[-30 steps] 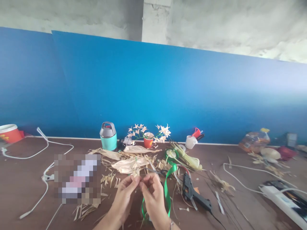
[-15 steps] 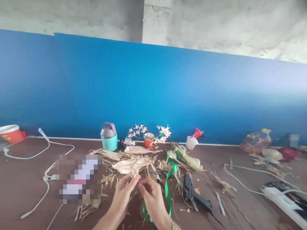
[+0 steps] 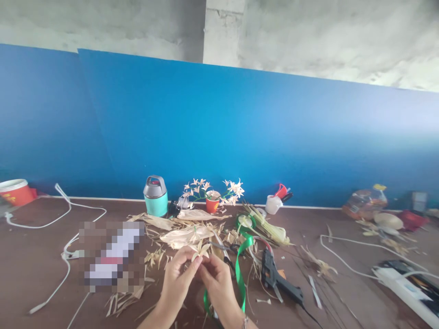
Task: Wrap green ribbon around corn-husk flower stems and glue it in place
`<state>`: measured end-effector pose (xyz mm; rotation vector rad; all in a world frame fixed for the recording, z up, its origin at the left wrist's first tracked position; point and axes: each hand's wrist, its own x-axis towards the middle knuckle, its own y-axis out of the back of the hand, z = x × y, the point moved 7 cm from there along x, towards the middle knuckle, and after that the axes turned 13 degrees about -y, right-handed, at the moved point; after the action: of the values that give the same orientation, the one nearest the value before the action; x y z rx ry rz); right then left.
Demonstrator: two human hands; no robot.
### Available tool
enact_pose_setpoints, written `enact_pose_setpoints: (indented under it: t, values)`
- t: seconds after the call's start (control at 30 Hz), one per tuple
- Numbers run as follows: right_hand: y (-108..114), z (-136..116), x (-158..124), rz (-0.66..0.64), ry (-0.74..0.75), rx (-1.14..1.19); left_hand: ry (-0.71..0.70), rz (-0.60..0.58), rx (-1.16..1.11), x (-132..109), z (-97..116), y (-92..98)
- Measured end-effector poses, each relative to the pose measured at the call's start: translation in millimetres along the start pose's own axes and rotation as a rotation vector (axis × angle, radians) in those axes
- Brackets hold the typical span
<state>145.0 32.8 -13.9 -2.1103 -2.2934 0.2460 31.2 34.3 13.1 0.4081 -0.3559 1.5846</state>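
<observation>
My left hand [image 3: 178, 279] and my right hand [image 3: 216, 283] meet low in the middle, fingertips pinched together on a small pale husk flower [image 3: 200, 249]. A green ribbon [image 3: 240, 269] loops down past my right wrist from a spool [image 3: 244, 221] farther back. Dried corn husks [image 3: 185, 235] lie just beyond my fingers. A black glue gun [image 3: 274, 277] rests on the brown table [image 3: 34, 274] to the right of my right hand.
At the back stand a teal flask [image 3: 155, 196], an orange pot of husk flowers [image 3: 212, 200] and a white cup with red-handled tools [image 3: 274, 202]. White cables [image 3: 65, 214] run on the left, a power strip [image 3: 408, 285] sits right. A red tub [image 3: 15, 191] is far left.
Both hands have shifted slightly lower and closer together. The small husk flower now shows spread open above my fingertips.
</observation>
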Motion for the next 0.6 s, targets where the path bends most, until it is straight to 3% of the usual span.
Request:
enact_pose_setpoints:
  t: [0.27, 0.5, 0.6]
  values:
    - [2, -5, -3, 0.063, 0.043, -0.049, -0.194, 0.035, 0.09, -4, 7, 8.1]
    - [4, -6, -2, 0.055, 0.067, -0.051, -0.205, 0.008, 0.102, -2, 17, 5.7]
    - [5, -3, 1, 0.037, 0.023, 0.025, -0.133, 0.025, 0.071, -2, 12, 6.5]
